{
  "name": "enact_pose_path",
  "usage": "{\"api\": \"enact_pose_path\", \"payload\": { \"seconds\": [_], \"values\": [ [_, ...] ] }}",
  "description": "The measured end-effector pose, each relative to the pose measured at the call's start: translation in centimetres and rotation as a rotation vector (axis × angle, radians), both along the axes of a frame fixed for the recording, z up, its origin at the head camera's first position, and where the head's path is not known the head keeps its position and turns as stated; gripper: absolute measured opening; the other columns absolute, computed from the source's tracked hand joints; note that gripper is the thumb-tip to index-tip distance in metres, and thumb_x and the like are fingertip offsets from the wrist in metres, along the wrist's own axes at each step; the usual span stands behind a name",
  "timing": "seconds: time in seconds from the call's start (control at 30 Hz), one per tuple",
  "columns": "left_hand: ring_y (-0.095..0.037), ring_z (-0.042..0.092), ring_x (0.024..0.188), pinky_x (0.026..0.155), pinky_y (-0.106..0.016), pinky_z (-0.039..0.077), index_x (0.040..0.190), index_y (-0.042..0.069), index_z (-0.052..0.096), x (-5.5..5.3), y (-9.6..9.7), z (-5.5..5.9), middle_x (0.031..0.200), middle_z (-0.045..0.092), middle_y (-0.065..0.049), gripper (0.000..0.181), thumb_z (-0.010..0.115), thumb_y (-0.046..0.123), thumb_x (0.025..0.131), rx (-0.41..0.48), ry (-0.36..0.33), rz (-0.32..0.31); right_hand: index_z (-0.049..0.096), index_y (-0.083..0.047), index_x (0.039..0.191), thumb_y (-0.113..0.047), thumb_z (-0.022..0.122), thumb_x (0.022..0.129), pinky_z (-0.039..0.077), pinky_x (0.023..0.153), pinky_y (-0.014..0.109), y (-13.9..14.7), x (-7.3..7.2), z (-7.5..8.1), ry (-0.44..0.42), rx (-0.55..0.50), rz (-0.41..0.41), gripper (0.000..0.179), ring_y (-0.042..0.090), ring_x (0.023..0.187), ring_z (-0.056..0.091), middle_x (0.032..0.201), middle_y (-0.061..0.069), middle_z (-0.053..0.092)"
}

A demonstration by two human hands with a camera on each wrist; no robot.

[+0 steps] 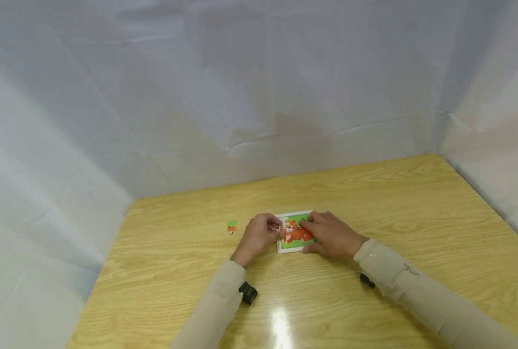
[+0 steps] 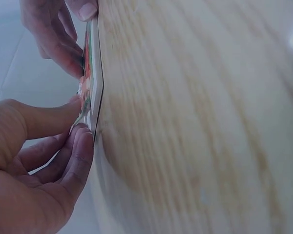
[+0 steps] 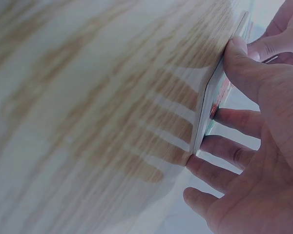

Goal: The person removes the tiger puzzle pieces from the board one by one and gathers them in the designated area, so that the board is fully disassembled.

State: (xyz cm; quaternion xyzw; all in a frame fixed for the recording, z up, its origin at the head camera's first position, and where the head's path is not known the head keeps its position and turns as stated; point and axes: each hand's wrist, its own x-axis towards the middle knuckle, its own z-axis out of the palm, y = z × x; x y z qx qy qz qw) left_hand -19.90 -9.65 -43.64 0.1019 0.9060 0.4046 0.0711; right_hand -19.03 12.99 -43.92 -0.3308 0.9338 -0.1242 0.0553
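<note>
A small jigsaw puzzle with an orange tiger picture (image 1: 296, 234) on green lies in a white frame (image 1: 290, 250) on the table. Over its left edge, my left hand (image 1: 260, 234) pinches a thin puzzle piece (image 2: 81, 117) between thumb and fingers; the piece is tilted, its face mostly hidden. My right hand (image 1: 334, 234) rests on the puzzle's right side with fingers spread. In the right wrist view its thumb touches the frame's near edge, while some fingertips (image 3: 219, 115) touch the picture and others reach the frame's edge.
One loose green and orange puzzle piece (image 1: 231, 227) lies on the wooden table (image 1: 176, 271), left of my left hand. White sheets (image 1: 241, 97) stand behind the table and along both sides. Dark wrist cameras (image 1: 248, 293) sit under the sleeves.
</note>
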Motion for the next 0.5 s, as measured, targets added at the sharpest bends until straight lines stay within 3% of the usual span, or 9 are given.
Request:
{"api": "enact_pose_path", "payload": {
  "seconds": [0.5],
  "values": [
    [-0.014, 0.068, 0.077, 0.068, -0.030, 0.057, 0.095, 0.003, 0.075, 0.17, -0.06, -0.45, 0.087, 0.071, -0.005, 0.006, 0.070, 0.001, 0.093, 0.087, 0.050, 0.061, 0.050, 0.002, 0.146, -0.044, 0.071, 0.093, 0.039, 0.105, 0.048, -0.11, 0.01, 0.00, -0.012, -0.011, 0.001, 0.073, 0.026, 0.108, 0.053, 0.121, 0.012, 0.054]
  ]
}}
